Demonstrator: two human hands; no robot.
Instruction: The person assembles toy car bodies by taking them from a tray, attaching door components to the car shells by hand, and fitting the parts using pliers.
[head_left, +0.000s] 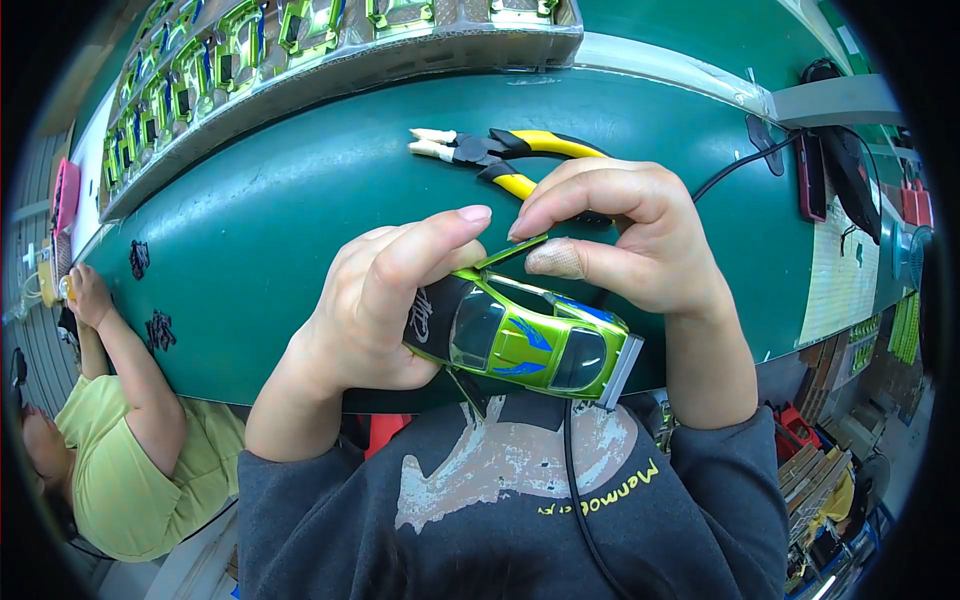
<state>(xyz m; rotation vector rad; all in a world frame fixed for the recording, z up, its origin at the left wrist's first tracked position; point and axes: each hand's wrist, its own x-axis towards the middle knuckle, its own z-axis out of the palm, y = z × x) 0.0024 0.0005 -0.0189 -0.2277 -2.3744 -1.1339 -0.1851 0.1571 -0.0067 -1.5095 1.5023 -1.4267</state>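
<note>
Bright green and blue, gleaming over the near edge of the table (300, 190), is the toy car (530, 350), held right in front of the person's chest! Left hand (370, 300) has it firmly grasped at the black-topped left end, palm and fingers wrapped about the body, one finger raised on the far side. Across to the right hand (625, 235), and it's a pinch: forefinger and bandaged thumb gripping the free end of the far door (512, 253), which stands swung out from the body. Over on the near side, the near door (466, 390) sticks out too, and a grey wing (622, 372) caps the car's right end.

Just beyond, yellow-and-black pliers (480, 150) lie on the green surface, pale tips pointing left, handles running behind the right hand; whether they touch it, I can't tell. Far left, a long box (345, 85) is packed with rows of green car bodies (240, 45). Left side now: two little heaps of black parts (160, 330), and past them a co-worker's hand (90, 295) at the table's edge, its hold too small to make out.
</note>
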